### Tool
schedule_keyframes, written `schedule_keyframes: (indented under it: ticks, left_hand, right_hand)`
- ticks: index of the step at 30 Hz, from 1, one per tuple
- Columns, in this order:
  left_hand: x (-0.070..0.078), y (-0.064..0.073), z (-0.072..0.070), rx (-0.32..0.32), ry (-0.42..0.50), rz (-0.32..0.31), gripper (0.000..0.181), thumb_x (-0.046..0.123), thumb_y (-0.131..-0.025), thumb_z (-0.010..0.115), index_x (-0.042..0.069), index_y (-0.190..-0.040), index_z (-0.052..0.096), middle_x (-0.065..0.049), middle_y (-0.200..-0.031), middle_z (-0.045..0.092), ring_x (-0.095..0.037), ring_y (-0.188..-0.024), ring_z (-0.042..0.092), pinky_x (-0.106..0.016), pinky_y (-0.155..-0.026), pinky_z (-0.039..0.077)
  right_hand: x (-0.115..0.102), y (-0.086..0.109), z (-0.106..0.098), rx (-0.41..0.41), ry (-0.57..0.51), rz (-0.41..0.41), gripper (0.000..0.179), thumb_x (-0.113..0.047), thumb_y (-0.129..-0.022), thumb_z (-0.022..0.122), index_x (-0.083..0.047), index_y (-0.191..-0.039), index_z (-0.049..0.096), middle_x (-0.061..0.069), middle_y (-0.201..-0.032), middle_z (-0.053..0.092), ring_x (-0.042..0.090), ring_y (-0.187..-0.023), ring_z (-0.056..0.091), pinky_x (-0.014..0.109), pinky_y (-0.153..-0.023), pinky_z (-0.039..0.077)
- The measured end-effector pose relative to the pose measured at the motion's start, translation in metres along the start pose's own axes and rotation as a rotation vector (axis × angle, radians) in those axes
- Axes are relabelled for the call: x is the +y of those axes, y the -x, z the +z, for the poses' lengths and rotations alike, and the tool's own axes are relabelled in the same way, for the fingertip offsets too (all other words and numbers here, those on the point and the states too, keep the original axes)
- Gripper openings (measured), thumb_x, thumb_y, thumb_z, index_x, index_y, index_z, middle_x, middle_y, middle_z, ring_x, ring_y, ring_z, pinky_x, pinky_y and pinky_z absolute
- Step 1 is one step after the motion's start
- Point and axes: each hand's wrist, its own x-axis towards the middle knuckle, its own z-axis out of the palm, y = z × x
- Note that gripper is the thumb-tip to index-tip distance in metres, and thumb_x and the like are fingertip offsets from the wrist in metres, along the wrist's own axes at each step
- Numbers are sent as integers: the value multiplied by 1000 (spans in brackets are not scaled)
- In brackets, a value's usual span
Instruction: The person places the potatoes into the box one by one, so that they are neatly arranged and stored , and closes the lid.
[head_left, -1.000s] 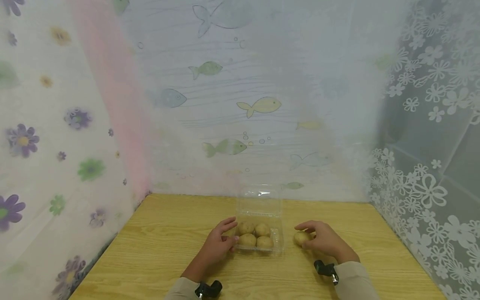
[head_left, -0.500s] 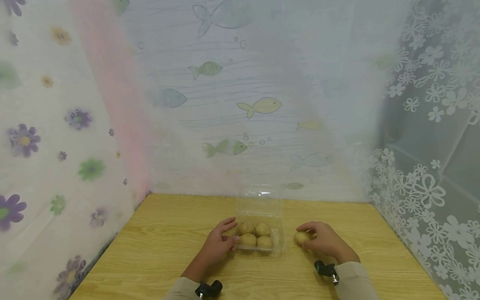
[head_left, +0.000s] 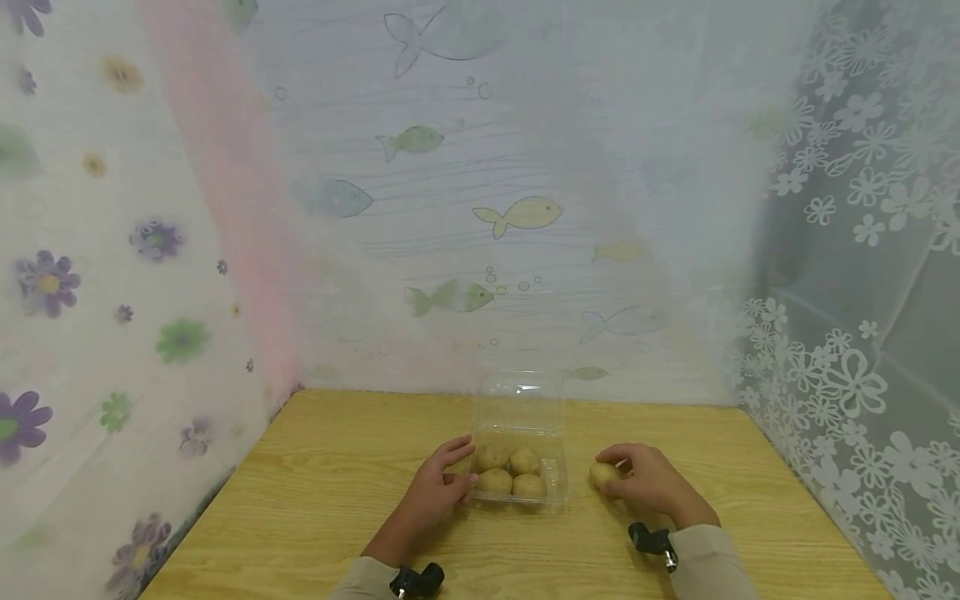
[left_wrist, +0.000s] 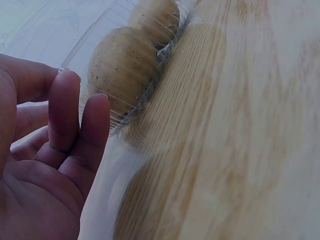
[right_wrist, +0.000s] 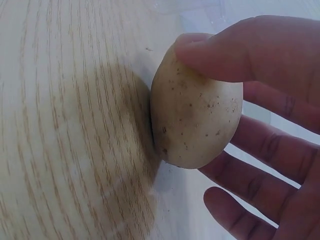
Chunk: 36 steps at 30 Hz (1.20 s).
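A clear plastic clamshell container (head_left: 555,479) sits on the table with its lid (head_left: 519,408) raised, and several potatoes (head_left: 494,482) lie inside. My left hand (head_left: 438,485) holds the container's near left corner, thumb and fingertips at the rim. In the left wrist view, those fingertips (left_wrist: 95,107) overlap the ribbed wall, through which a potato (left_wrist: 122,67) shows. To the right of the container, my right hand (head_left: 648,481) grips a single potato (head_left: 602,476). Seen from the right wrist, the thumb presses on this speckled potato (right_wrist: 195,115) and the other fingers are partly hidden behind it, close against the tabletop.
The wood-grain table (head_left: 360,425) ends at a white fish-print curtain (head_left: 390,250) behind. A flowered sheet (head_left: 97,333) hangs along the left, and a white-flowered translucent sheet (head_left: 855,392) along the right. Both wrists carry black camera mounts (head_left: 651,539).
My right hand and its potato have shifted very slightly toward the right. The left hand and the container stay where they were.
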Motion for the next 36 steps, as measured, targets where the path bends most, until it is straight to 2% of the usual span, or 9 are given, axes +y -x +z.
schedule_keyframes:
  ticks: [8, 16, 25, 30, 36]
  left_hand:
    - [2, 4, 4, 10, -23, -1, 60, 12, -104, 64, 3, -158, 40, -13, -169, 27, -21, -77, 66, -33, -71, 60]
    - [6, 8, 6, 15, -17, -7, 62, 14, -104, 65, 4, -159, 39, -14, -169, 28, -21, -78, 66, -32, -71, 60]
    - [7, 9, 7, 13, -11, -16, 61, 11, -103, 65, 2, -158, 40, -13, -169, 27, -18, -75, 64, -31, -70, 59]
    - [6, 8, 7, 7, -18, -4, 61, 12, -103, 65, 0, -157, 41, -13, -170, 25, -17, -74, 64, -31, -70, 59]
    - [5, 8, 6, 3, -16, -4, 60, 12, -104, 64, 0, -158, 40, -14, -170, 25, -17, -73, 64, -30, -69, 59]
  right_hand:
    - [-1, 4, -3, 28, -28, 12, 39, -21, -85, 84, -13, -122, 74, 3, -116, 73, 18, -97, 67, 36, -78, 56]
    - [-2, 3, -6, 67, -62, -34, 47, -23, -88, 82, -12, -132, 70, 10, -117, 72, 18, -90, 69, 34, -74, 57]
    - [-9, 7, -11, 99, -68, -60, 44, -32, -92, 80, -21, -134, 69, 12, -125, 68, 20, -95, 69, 36, -76, 57]
    - [-14, 8, -12, 124, -74, -88, 45, -36, -94, 78, -24, -136, 67, 11, -130, 65, 20, -100, 70, 37, -79, 59]
    - [-20, 9, -14, 138, -108, -113, 48, -39, -93, 79, -25, -136, 66, 11, -133, 64, 23, -103, 70, 37, -77, 60]
